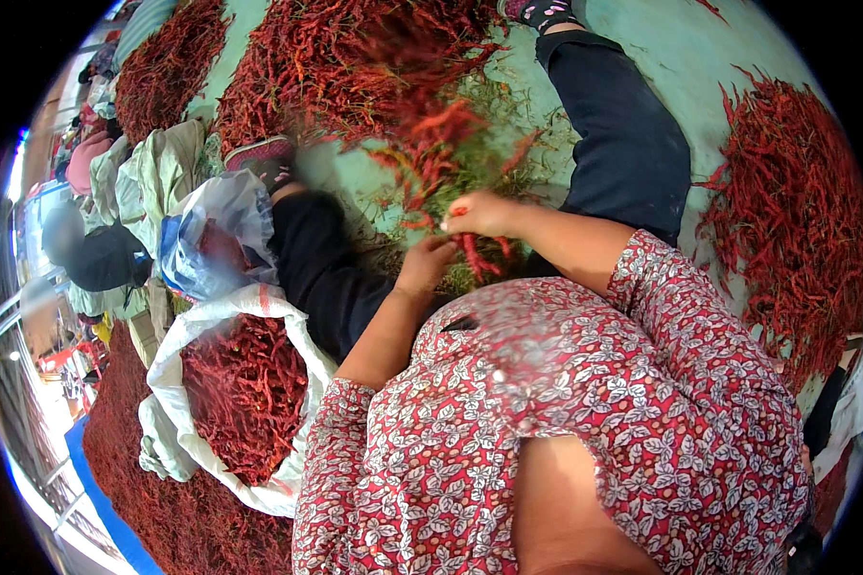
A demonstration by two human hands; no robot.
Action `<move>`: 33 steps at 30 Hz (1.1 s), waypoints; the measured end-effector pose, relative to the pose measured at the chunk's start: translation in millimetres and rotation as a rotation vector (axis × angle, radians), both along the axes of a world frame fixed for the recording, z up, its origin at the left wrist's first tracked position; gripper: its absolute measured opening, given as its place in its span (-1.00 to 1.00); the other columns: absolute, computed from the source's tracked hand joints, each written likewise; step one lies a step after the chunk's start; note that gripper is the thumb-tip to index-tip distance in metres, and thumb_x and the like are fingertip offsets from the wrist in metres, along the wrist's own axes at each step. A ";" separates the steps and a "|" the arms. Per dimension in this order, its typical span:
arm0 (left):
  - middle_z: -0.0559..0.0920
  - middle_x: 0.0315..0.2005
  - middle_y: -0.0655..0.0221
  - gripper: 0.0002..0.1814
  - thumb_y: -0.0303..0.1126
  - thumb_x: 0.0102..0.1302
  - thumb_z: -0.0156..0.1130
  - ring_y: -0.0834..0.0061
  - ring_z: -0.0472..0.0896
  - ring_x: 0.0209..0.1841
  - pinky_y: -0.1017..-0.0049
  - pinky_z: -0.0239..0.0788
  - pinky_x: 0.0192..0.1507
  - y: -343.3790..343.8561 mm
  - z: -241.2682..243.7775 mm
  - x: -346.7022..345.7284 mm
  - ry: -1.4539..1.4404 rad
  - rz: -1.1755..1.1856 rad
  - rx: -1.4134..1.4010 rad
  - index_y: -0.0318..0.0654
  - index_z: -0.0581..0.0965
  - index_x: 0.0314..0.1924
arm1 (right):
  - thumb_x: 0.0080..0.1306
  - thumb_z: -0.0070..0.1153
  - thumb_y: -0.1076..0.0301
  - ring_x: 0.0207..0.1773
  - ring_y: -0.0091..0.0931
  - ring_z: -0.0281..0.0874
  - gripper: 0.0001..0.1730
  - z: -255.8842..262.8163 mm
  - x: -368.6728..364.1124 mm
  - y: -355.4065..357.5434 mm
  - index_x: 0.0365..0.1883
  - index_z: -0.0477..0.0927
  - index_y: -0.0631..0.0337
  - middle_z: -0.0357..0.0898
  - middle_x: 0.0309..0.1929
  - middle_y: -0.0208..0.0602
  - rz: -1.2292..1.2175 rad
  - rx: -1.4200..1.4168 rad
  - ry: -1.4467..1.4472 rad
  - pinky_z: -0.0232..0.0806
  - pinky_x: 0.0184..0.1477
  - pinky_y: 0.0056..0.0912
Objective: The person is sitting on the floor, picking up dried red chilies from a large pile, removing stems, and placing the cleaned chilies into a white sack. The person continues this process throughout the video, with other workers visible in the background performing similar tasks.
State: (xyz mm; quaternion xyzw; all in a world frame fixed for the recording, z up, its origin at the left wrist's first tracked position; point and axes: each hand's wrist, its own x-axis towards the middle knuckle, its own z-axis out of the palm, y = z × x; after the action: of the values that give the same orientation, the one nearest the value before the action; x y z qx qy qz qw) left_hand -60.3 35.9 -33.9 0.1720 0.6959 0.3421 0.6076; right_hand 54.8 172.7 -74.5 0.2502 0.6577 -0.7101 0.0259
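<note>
Between my spread legs, my two hands are close together over a small heap of red chili peppers [431, 154] and green stems. My right hand [483, 214] is closed on a few red chili peppers [479, 256], which hang below its fingers. Beside them, the fingertips of my left hand [428, 260] are bent in towards the hanging peppers. Whether they grip one cannot be made out. Loose green stalks [467, 188] lie just beyond my hands, partly blurred.
A large chili pile [345, 65] spreads past my feet, with another pile [791, 215] at right. On my left stand an open white woven sack [219, 316] of red chilies and a clear plastic bag [248, 208]. People sit farther left, near a dark-clothed person [108, 255].
</note>
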 end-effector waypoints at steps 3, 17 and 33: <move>0.56 -0.40 0.47 -0.72 -0.26 0.22 0.18 0.69 0.39 -0.42 0.65 0.17 -0.41 0.6 7.7 -3.1 0.130 0.092 0.041 -0.27 0.53 -0.13 | 0.08 0.13 0.19 -0.41 -0.34 0.51 -0.75 9.2 -1.6 -0.1 -0.42 0.56 0.21 0.58 -0.42 -0.20 0.118 0.296 0.014 0.32 -0.32 -0.24; 0.56 -0.41 0.52 -0.88 -0.42 0.24 0.19 0.72 0.43 -0.41 0.67 0.26 -0.33 9.1 18.8 2.6 0.259 0.192 0.156 -0.32 0.54 -0.28 | 0.06 0.10 0.26 -0.56 -0.35 0.45 -0.76 11.2 1.6 -12.4 -0.52 0.52 0.30 0.48 -0.62 -0.08 0.248 0.353 0.032 0.27 -0.45 -0.23; 0.60 -0.27 0.28 -0.78 -0.43 0.19 0.17 0.50 0.53 -0.29 0.50 0.38 -0.19 45.6 6.7 -37.3 0.906 -0.050 0.416 -0.27 0.56 -0.14 | 0.26 0.06 0.15 -0.29 -0.60 0.43 -0.68 61.1 14.8 17.6 -0.30 0.57 0.27 0.57 -0.33 -0.38 -0.127 -0.210 0.094 0.27 -0.14 -0.51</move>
State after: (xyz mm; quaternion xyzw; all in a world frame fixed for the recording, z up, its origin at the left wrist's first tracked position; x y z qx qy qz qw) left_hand -97.5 81.4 -27.2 0.4374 0.8027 0.3498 0.2049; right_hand 69.7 190.3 -13.4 0.2536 0.5630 -0.7862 -0.0240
